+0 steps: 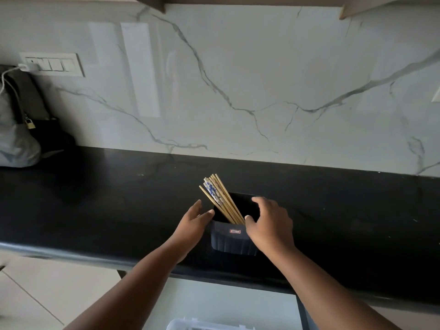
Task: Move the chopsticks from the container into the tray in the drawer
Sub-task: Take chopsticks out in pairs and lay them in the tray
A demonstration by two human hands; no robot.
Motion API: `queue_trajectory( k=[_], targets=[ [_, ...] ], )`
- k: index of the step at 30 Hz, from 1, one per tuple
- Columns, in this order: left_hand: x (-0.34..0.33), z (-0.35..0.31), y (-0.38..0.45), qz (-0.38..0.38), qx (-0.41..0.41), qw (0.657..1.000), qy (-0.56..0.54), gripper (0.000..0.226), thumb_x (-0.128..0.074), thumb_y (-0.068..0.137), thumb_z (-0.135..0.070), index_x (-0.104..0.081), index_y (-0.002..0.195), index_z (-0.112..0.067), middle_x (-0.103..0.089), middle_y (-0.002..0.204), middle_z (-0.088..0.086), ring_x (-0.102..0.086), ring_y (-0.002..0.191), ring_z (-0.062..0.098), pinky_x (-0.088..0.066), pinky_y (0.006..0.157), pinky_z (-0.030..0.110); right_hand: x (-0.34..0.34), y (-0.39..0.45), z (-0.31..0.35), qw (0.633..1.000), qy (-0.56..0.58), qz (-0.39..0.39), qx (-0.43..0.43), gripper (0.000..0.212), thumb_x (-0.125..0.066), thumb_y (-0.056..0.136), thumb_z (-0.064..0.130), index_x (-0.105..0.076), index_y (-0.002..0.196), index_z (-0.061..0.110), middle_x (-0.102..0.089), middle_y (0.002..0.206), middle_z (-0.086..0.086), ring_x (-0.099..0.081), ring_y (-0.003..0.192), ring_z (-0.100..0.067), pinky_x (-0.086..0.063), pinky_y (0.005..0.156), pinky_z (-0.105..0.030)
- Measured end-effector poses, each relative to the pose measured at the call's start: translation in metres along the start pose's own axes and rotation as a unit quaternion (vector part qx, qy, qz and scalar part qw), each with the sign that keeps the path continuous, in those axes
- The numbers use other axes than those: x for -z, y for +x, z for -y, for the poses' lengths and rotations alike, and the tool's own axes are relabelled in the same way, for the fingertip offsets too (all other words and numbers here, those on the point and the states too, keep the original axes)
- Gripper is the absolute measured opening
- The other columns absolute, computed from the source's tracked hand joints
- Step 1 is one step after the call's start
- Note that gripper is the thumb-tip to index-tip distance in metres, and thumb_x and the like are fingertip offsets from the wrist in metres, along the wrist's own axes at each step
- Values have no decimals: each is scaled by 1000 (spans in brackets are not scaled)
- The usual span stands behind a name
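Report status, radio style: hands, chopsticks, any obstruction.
Left hand open at container side; right hand open over its rim. Chopsticks in container, leaning left, ungrasped. Nothing in the way; tray barely visible below.

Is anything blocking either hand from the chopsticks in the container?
Nothing visible. The chopsticks lean out of the open-topped dark container, with the left hand and right hand on either side of it. Neither hand touches the chopsticks yet.
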State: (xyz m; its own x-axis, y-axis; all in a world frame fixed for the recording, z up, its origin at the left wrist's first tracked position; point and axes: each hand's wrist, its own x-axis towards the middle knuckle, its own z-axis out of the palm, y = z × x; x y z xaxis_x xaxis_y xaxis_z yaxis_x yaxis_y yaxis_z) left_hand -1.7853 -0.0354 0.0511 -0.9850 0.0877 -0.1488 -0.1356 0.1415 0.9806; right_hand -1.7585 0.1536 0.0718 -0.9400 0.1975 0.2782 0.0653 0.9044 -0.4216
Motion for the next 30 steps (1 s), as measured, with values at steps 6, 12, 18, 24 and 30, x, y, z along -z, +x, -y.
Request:
queue_trajectory(
  k=[6, 12, 18, 24, 30],
  targets=[
    [26, 0, -4, -15, -23, 999, 17, 62, -59, 95, -25, -30, 149, -18, -36, 154, 5, -37, 139, 21, -33, 113, 41, -11, 25, 49, 986, 13, 161, 47, 27, -64, 90, 27, -61, 115, 21, -65, 112, 2, -66, 87, -16, -53, 65, -29],
    [42, -7, -6, -1, -27, 999, 45, 58, -59, 95, -25, -35, 147, -16, -41, 151, 4, -42, 135, 19, -36, 112, 43, -22, 44, 76, 977, -83, 195, -10, 30, -60, 92, 25, -59, 117, 8, -66, 107, -11, -66, 91, -31, -52, 63, -34],
    [44, -19, 1, 19, -39, 996, 72, 57, -59, 95, -28, -38, 146, -17, -44, 149, 3, -45, 133, 17, -40, 107, 36, -29, 45, 74, 976, -89, 192, -56, 25, -53, 95, 16, -61, 117, 7, -69, 106, -13, -68, 93, -33, -54, 67, -35],
    [45, -41, 0, 31, -74, 994, 68, 44, -61, 94, -29, -51, 136, -22, -59, 133, -7, -54, 120, 12, -46, 98, 31, 25, 64, 60, 995, 75, 68, 12, 39, -72, 81, 23, -48, 54, 9, -53, 52, 0, -50, 47, -15, -39, 49, -26],
    [40, -108, 1, 72, -142, 987, 21, 46, -67, 90, -26, -55, 133, -16, -66, 119, -2, -63, 102, 7, -51, 84, 25, 105, 76, 75, 899, 422, 119, 5, 16, -80, 80, 17, -72, 85, 4, -77, 76, -10, -75, 69, -20, -58, 57, -23]
  ],
)
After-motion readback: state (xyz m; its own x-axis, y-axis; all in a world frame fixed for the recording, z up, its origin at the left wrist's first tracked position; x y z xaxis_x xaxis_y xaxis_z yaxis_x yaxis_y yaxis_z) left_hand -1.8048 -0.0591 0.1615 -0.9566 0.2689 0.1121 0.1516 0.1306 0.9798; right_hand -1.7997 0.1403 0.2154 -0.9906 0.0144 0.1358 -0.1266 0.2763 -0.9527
